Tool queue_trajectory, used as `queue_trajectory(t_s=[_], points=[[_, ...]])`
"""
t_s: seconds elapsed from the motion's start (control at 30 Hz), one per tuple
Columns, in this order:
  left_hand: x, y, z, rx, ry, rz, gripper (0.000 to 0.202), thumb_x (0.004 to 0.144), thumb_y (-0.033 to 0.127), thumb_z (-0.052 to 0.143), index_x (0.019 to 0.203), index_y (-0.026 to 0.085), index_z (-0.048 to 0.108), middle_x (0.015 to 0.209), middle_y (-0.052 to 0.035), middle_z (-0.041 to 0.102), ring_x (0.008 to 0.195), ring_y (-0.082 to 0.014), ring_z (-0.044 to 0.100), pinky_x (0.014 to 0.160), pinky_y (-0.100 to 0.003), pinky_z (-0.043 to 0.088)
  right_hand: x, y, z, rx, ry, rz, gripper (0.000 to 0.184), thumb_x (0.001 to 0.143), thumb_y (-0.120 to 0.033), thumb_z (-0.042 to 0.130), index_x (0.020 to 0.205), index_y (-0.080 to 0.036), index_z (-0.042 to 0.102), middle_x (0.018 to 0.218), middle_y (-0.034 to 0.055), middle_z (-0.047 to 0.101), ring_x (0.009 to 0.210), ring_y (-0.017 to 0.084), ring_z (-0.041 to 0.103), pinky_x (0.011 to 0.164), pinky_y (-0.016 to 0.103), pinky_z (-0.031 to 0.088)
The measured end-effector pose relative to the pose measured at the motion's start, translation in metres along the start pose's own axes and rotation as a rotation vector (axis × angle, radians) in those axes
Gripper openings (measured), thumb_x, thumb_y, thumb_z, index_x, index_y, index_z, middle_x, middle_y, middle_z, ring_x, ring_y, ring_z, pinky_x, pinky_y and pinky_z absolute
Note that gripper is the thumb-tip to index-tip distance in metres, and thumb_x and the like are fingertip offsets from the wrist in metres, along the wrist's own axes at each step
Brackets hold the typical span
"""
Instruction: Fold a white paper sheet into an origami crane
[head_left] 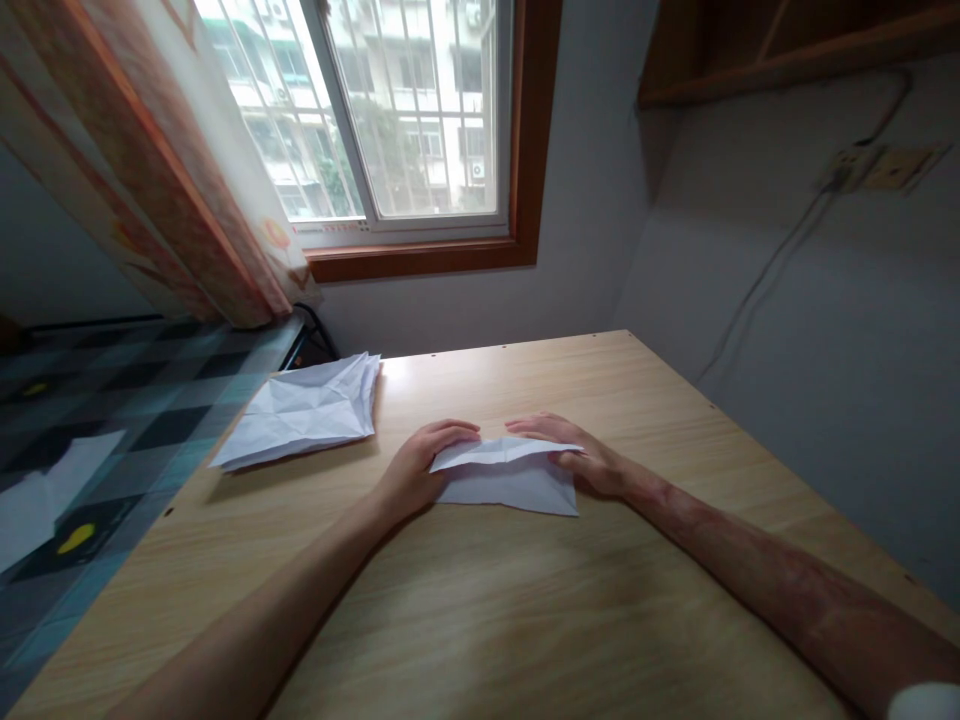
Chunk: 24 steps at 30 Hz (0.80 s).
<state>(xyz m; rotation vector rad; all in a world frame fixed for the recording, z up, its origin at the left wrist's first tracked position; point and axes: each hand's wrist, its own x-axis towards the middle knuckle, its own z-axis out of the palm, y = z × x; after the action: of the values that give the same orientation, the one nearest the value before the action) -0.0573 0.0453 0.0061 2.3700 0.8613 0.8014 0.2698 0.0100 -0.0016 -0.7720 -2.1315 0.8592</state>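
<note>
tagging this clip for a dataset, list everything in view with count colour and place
folded paper: 1, white, on the table between both hands
creased sheets: small pile, white, table's far left
table: 1, light wood, foreground
checked cover: 1, grey and black, left of the table
loose paper: 1, white, on the checked cover
curtain: 1, orange patterned, left of the window
window: 1, brown frame, far wall
shelf: 1, brown wood, top right
socket: 1, beige, right wall, cable hanging below
left hand: 1, bare, on the folded paper's left end
right hand: 1, bare, on its right end
</note>
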Motion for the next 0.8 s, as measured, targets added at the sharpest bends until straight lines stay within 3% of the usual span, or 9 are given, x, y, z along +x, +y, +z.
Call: queue_trajectory(t_s=[0.13, 0.27, 0.37, 0.43, 0.53, 0.67, 0.73, 0.8], points=[[-0.002, -0.003, 0.003, 0.211, -0.052, 0.006, 0.058, 0.082, 0.013, 0.073, 0.139, 0.029, 0.074, 0.153, -0.01, 0.071, 0.139, -0.0349, 0.067, 0.119, -0.057, 0.052, -0.002, -0.012, 0.002, -0.17, -0.081, -0.058, 0.067, 0.104, -0.048, 0.069, 0.168, -0.038, 0.05, 0.172, 0.0034, 0.054, 0.158, 0.032, 0.051, 0.138, 0.054, 0.025], [-0.003, -0.008, 0.002, 0.306, -0.089, 0.012, 0.071, 0.076, 0.006, 0.069, 0.144, 0.029, 0.071, 0.155, -0.0091, 0.07, 0.139, -0.0344, 0.066, 0.119, -0.057, 0.052, 0.0, -0.013, 0.003, -0.26, -0.151, -0.163, 0.07, 0.104, -0.029, 0.065, 0.171, -0.039, 0.045, 0.172, 0.0023, 0.053, 0.153, 0.028, 0.056, 0.132, 0.051, 0.036], [-0.002, -0.013, -0.002, 0.334, -0.09, 0.024, 0.068, 0.077, 0.004, 0.066, 0.141, 0.027, 0.074, 0.151, -0.0087, 0.072, 0.133, -0.0343, 0.068, 0.115, -0.055, 0.055, 0.001, -0.005, 0.004, -0.266, -0.191, -0.248, 0.063, 0.104, -0.027, 0.063, 0.166, -0.033, 0.053, 0.163, 0.0051, 0.064, 0.151, 0.028, 0.059, 0.127, 0.049, 0.044], [-0.001, -0.019, -0.005, 0.325, -0.053, 0.017, 0.055, 0.086, 0.007, 0.062, 0.135, 0.026, 0.077, 0.146, -0.0087, 0.075, 0.129, -0.0328, 0.069, 0.111, -0.052, 0.057, 0.0, -0.001, 0.006, -0.287, -0.22, -0.281, 0.061, 0.103, -0.03, 0.066, 0.163, -0.031, 0.057, 0.159, 0.0064, 0.068, 0.15, 0.029, 0.059, 0.127, 0.05, 0.044], [0.0, -0.025, -0.006, 0.249, 0.09, -0.012, 0.037, 0.101, 0.014, 0.052, 0.12, 0.026, 0.082, 0.135, -0.0084, 0.08, 0.122, -0.0285, 0.072, 0.108, -0.048, 0.059, 0.0, 0.002, 0.007, -0.31, -0.261, -0.277, 0.069, 0.1, -0.044, 0.073, 0.165, -0.028, 0.055, 0.161, 0.0094, 0.065, 0.151, 0.031, 0.059, 0.129, 0.052, 0.042], [0.0, -0.02, -0.005, 0.101, 0.297, -0.022, 0.033, 0.107, 0.02, 0.048, 0.11, 0.023, 0.081, 0.127, -0.0089, 0.082, 0.12, -0.0257, 0.075, 0.109, -0.046, 0.059, 0.001, 0.0, 0.004, -0.289, -0.296, -0.244, 0.082, 0.097, -0.063, 0.074, 0.168, -0.026, 0.052, 0.166, 0.0127, 0.059, 0.155, 0.035, 0.055, 0.131, 0.054, 0.038], [-0.001, -0.012, -0.005, 0.066, 0.281, 0.029, 0.03, 0.109, 0.023, 0.05, 0.111, 0.023, 0.08, 0.128, -0.0092, 0.082, 0.12, -0.0252, 0.076, 0.109, -0.045, 0.059, 0.001, -0.001, 0.002, -0.285, -0.307, -0.22, 0.07, 0.104, -0.054, 0.065, 0.167, -0.028, 0.053, 0.167, 0.01, 0.058, 0.157, 0.033, 0.053, 0.132, 0.054, 0.036], [-0.001, -0.004, -0.003, 0.103, 0.165, 0.113, 0.023, 0.108, 0.028, 0.057, 0.116, 0.024, 0.079, 0.133, -0.0105, 0.08, 0.122, -0.026, 0.075, 0.109, -0.045, 0.059, 0.0, -0.002, 0.003, -0.313, -0.312, -0.192, 0.064, 0.103, -0.036, 0.059, 0.167, -0.03, 0.053, 0.168, 0.0067, 0.058, 0.158, 0.03, 0.052, 0.133, 0.054, 0.034]])
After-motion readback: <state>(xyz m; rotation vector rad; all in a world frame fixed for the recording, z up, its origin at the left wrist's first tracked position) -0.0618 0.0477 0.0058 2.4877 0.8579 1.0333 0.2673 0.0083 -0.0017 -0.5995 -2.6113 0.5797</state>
